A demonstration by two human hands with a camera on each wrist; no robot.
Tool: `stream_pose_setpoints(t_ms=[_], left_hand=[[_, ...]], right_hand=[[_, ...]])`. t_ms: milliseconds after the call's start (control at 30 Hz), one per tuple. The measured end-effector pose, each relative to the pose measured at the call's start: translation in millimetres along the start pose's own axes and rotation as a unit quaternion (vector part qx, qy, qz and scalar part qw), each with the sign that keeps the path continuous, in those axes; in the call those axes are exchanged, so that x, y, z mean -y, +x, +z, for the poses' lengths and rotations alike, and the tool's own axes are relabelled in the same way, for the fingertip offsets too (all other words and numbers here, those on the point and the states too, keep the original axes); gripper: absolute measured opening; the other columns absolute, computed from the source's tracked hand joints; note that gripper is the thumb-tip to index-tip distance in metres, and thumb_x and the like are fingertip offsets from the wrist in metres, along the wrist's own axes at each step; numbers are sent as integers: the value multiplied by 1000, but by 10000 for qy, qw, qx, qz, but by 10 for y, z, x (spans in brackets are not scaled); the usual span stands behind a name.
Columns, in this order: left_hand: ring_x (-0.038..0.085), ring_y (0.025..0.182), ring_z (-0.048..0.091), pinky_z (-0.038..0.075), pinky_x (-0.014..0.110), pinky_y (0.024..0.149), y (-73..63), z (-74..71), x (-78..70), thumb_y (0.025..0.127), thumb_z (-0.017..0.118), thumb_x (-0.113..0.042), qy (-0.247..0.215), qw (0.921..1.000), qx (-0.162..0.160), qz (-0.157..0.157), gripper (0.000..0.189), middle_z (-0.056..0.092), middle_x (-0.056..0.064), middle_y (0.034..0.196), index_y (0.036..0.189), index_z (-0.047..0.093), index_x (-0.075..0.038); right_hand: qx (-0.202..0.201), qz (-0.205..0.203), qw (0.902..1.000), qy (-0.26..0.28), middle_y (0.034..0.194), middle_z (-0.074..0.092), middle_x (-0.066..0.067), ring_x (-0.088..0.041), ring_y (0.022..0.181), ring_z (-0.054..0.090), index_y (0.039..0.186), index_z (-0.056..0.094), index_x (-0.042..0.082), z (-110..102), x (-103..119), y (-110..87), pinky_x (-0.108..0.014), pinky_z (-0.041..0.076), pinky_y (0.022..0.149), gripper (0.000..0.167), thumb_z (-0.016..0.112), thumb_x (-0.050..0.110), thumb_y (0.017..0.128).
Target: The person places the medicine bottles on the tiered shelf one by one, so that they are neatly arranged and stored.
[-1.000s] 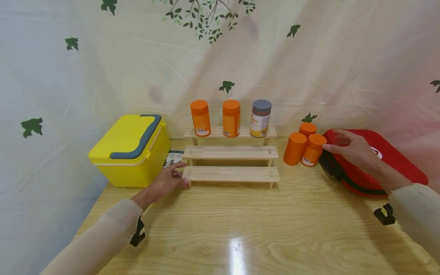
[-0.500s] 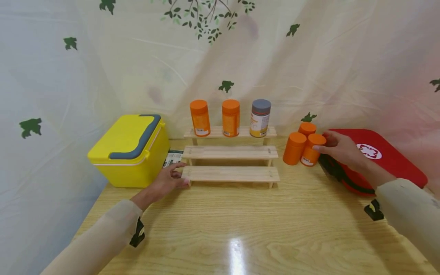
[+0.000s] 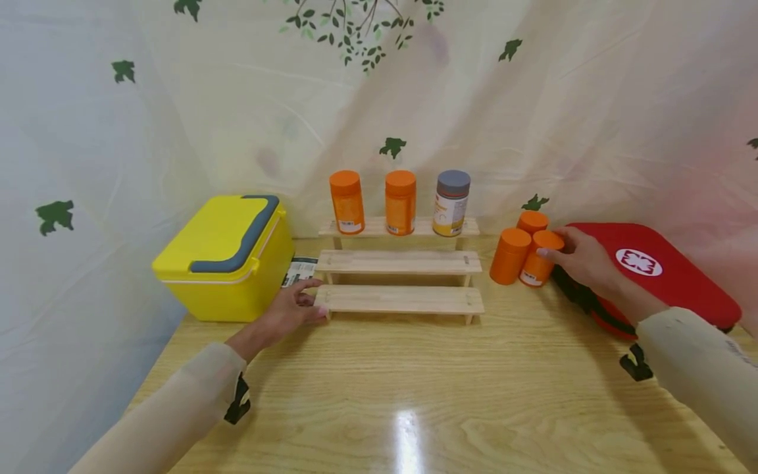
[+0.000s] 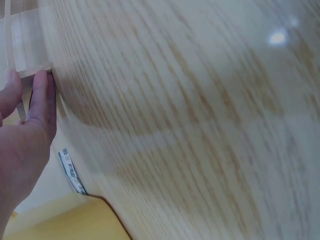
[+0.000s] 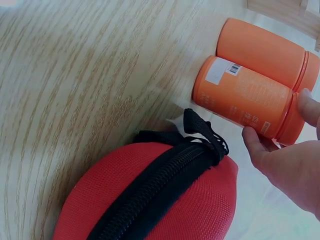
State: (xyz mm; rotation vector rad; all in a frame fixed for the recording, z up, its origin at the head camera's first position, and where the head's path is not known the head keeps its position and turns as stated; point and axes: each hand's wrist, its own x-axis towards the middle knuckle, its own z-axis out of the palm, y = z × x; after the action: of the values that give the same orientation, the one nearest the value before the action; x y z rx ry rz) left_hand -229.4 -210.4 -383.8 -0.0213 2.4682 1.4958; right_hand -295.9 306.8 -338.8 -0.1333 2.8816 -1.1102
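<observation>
My right hand (image 3: pixel 592 266) grips the front right orange bottle (image 3: pixel 535 268) near its lid, with the thumb on the near side and the fingers behind. Against it stands a second orange bottle (image 3: pixel 509 257); a third orange bottle (image 3: pixel 531 220) is partly hidden at the back. In the right wrist view the held bottle (image 5: pixel 240 97) shows a white barcode label. My left hand (image 3: pixel 285 316) pinches the left end of the lowest step of a three-step wooden rack (image 3: pixel 399 299). Thumb and fingers lie around that end (image 4: pixel 37 71) in the left wrist view.
On the top step stand two orange bottles (image 3: pixel 349 210) (image 3: pixel 401 210) and a grey-lidded bottle (image 3: pixel 451 207). A yellow cooler box (image 3: pixel 219 243) stands left, with a printed packet (image 3: pixel 300 270) beside it. A red zipped first-aid case (image 3: pixel 663 276) lies right, under my right forearm.
My right hand has moved left from beside the first-aid case and taken hold of the front right orange bottle. My left hand has stayed on the rack.
</observation>
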Motion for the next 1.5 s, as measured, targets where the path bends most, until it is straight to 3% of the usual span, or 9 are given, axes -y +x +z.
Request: stream_pose_setpoints(t_ms=[167,433,633,733,867,1000,1133,1367,1500], left_hand=[[21,87,59,52,29,83,4,-4,-7,88,69,-9,175,9998,-22,38,58,61,16,105,141,44,-11],[20,84,63,55,31,83,6,14,1,88,68,-4,-107,9999,6,16,59,60,18,103,141,43,-8],[20,84,62,55,30,82,2,17,6,88,67,-2,-90,9999,-42,-22,59,59,17,103,141,43,-9],[21,85,60,54,28,81,-7,15,0,88,68,-4,97,9999,-91,7,58,60,17,103,141,44,-9],[22,87,58,52,28,81,-7,15,3,88,69,-7,271,9995,-147,54,57,62,16,104,140,45,-10],[22,88,59,52,31,84,-2,19,8,88,69,-8,307,9994,-138,84,57,62,17,105,140,45,-10],[22,89,59,51,33,86,-2,19,11,89,69,-9,328,9993,-138,75,57,63,16,106,140,45,-10],[22,89,59,50,34,88,-4,18,9,89,69,-10,339,9994,-115,33,57,62,16,106,141,45,-11],[23,88,59,50,35,89,-9,15,3,89,69,-9,343,9993,-112,60,58,63,16,106,141,44,-11]], right_hand=[[-92,-47,9999,-19,134,41,-30,-44,112,41,144,31,-6,-4,3,-10,-58,39,99,74,56,45,95],[-350,-91,9992,-161,135,43,-30,-45,114,43,145,33,-5,1,16,-60,-59,40,99,76,58,45,94],[-678,-260,9973,-135,137,44,-32,-47,116,47,145,33,-4,-142,119,-212,-57,43,95,79,59,48,92],[-725,-283,9969,-63,138,44,-32,-45,116,48,147,32,-2,-263,188,-304,-30,52,88,82,60,51,91],[-811,-475,9954,165,133,50,-25,-28,108,52,145,39,2,-417,291,-414,-1,40,69,72,62,44,92],[-734,-720,9942,321,117,59,5,-5,94,52,140,45,8,-550,402,-493,-7,41,72,57,62,36,94],[-643,-954,9926,377,102,59,26,5,90,55,138,48,10,-630,544,-534,-9,42,73,52,65,29,93],[-241,-1331,9877,785,110,63,17,3,98,59,138,48,7,-557,860,-579,-9,47,80,50,66,18,92],[-138,-1309,9882,779,120,62,3,-2,100,60,138,48,10,-419,1049,-573,-10,48,80,53,67,25,91]])
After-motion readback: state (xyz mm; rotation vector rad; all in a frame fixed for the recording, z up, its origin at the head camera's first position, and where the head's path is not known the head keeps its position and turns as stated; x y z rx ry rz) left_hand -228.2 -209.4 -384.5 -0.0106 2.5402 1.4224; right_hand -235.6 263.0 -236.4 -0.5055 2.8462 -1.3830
